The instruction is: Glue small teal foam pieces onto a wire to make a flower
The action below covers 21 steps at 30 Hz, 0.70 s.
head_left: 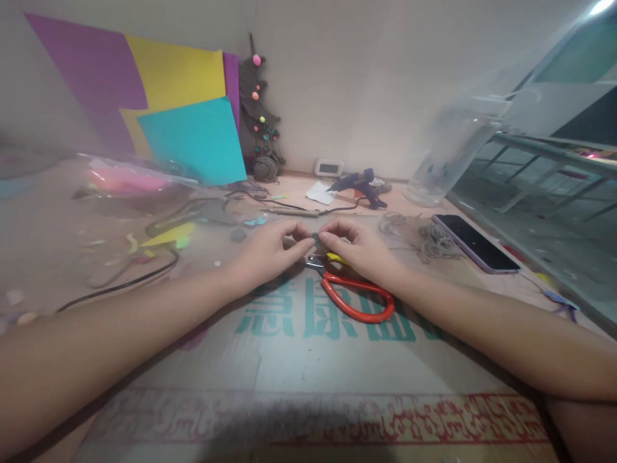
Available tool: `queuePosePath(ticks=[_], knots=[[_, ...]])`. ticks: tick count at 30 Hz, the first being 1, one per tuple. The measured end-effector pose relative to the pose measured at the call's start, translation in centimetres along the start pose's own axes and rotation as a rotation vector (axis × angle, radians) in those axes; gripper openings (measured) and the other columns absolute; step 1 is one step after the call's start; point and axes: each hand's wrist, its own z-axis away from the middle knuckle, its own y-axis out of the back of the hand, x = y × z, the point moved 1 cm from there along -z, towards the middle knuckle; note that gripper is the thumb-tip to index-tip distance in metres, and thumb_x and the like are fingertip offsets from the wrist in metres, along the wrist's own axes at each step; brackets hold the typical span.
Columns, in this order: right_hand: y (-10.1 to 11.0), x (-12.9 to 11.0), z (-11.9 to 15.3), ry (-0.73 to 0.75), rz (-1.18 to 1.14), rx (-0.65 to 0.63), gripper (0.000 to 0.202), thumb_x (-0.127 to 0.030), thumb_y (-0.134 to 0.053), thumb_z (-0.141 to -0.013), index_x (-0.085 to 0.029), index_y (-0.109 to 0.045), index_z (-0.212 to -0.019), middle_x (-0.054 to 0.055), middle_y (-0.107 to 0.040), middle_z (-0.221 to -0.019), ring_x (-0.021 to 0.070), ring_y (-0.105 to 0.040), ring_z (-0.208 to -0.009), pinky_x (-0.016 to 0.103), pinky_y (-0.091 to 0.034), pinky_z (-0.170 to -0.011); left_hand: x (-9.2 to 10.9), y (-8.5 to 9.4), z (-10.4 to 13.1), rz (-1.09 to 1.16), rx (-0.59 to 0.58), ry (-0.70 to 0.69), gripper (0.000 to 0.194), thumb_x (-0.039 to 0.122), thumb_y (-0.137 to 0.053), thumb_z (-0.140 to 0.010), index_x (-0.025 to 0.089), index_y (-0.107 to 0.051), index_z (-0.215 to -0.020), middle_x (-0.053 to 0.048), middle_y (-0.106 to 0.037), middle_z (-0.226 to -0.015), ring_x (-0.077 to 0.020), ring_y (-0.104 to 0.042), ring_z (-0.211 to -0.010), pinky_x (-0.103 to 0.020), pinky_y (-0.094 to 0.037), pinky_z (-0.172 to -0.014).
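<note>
In the head view, my left hand [274, 249] and my right hand [360, 245] meet near the middle of the table. Between their fingertips is a small dark greenish piece [315, 236], too small and partly covered to name. Both hands are closed in a pinch, thumbs against forefingers. Just below them lies a pair of scissors with red handles [357, 316], its blades pointing left and partly hidden by my left hand. A yellow scrap [336, 258] shows beside my right hand.
Behind the hands stand a dark blue glue gun [357, 185] and a small white digital display [329, 168]. On the right are a phone [475, 243], grey cord [436, 241] and a clear jug [441, 157]. Coloured sheets [193, 145] lean at the back left. Cardboard [308, 366] covers the front.
</note>
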Motion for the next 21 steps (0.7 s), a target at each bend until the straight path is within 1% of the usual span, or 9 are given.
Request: queuePosePath(ticks=[4,7,9,11,14,16,17,19,21], knots=[[-0.2,0.5,0.0,0.006,-0.079,-0.024,0.021,-0.037,-0.056,-0.092,-0.018,-0.062,-0.086,0.000,-0.063,-0.079,0.0139,-0.060,-0.075,0.028,-0.048,-0.070,-0.2,-0.1,-0.1,0.017,-0.006,0.011,0.022,0.038,-0.055,-0.092,0.019,-0.062,-0.084,-0.002,-0.071,-0.085,-0.0191,-0.065,-0.080,-0.030,-0.047,-0.073],[-0.3,0.8,0.0,-0.022,-0.157,0.022,0.022,-0.038,-0.055,-0.092,-0.018,-0.061,-0.097,0.001,-0.063,-0.085,0.0145,-0.062,-0.076,0.029,-0.050,-0.070,-0.2,-0.1,-0.1,0.041,-0.010,0.031,0.022,0.037,-0.055,-0.092,0.018,-0.062,-0.083,-0.002,-0.070,-0.083,-0.0185,-0.065,-0.078,-0.030,-0.047,-0.071],[0.0,0.4,-0.1,-0.017,-0.157,0.064,0.020,-0.037,-0.058,-0.090,-0.019,-0.060,-0.099,0.002,-0.065,-0.088,0.0153,-0.063,-0.080,0.030,-0.051,-0.073,-0.1,-0.1,-0.1,0.054,-0.007,0.039,0.022,0.037,-0.055,-0.091,0.018,-0.062,-0.082,-0.002,-0.069,-0.082,-0.0184,-0.065,-0.078,-0.029,-0.048,-0.070],[0.9,-0.6,-0.3,0.034,-0.092,0.102,0.017,-0.034,-0.060,-0.088,-0.018,-0.060,-0.096,0.002,-0.066,-0.088,0.0159,-0.064,-0.083,0.031,-0.050,-0.077,-0.1,-0.1,-0.1,0.059,-0.006,0.036,0.022,0.037,-0.055,-0.091,0.018,-0.062,-0.083,-0.002,-0.069,-0.082,-0.0182,-0.065,-0.077,-0.029,-0.048,-0.069],[3.6,-2.9,-0.9,0.125,0.109,0.102,0.018,-0.036,-0.058,-0.090,-0.019,-0.063,-0.089,0.002,-0.068,-0.082,0.0169,-0.064,-0.083,0.031,-0.048,-0.079,-0.1,-0.1,-0.1,0.060,-0.018,0.042,0.023,0.039,-0.054,-0.092,0.018,-0.061,-0.083,-0.003,-0.069,-0.084,-0.0177,-0.064,-0.075,-0.028,-0.048,-0.068],[6.1,-3.9,-1.5,0.122,0.337,0.045,0.033,-0.043,-0.050,-0.095,-0.019,-0.066,-0.078,0.004,-0.070,-0.079,0.0181,-0.064,-0.081,0.031,-0.045,-0.075,-0.1,-0.2,-0.1,0.052,-0.016,0.054,0.025,0.040,-0.053,-0.092,0.018,-0.061,-0.083,-0.003,-0.069,-0.084,-0.0178,-0.064,-0.075,-0.028,-0.048,-0.067],[7.5,-4.0,-1.9,0.105,0.462,0.035,0.039,-0.044,-0.045,-0.097,-0.019,-0.067,-0.077,0.004,-0.070,-0.078,0.0185,-0.064,-0.078,0.031,-0.044,-0.072,-0.2,-0.2,-0.1,0.045,-0.012,0.055,0.025,0.040,-0.053,-0.092,0.018,-0.061,-0.083,-0.003,-0.069,-0.084,-0.0181,-0.064,-0.076,-0.029,-0.048,-0.068],[10.1,-3.2,-2.6,0.004,0.728,0.035,0.039,-0.048,-0.050,-0.094,-0.020,-0.069,-0.075,0.005,-0.069,-0.072,0.0200,-0.062,-0.070,0.031,-0.040,-0.066,-0.4,-0.3,-0.2,0.031,-0.015,0.055,0.024,0.040,-0.054,-0.091,0.018,-0.061,-0.083,-0.003,-0.069,-0.084,-0.0186,-0.064,-0.077,-0.029,-0.049,-0.068],[12.3,-1.4,-3.2,-0.139,0.904,0.080,0.029,-0.044,-0.061,-0.087,-0.020,-0.071,-0.076,0.007,-0.068,-0.068,0.0223,-0.062,-0.071,0.032,-0.039,-0.067,-0.5,-0.4,-0.2,0.030,-0.014,0.064,0.025,0.041,-0.054,-0.092,0.018,-0.061,-0.084,-0.003,-0.069,-0.084,-0.0189,-0.065,-0.078,-0.029,-0.049,-0.069]])
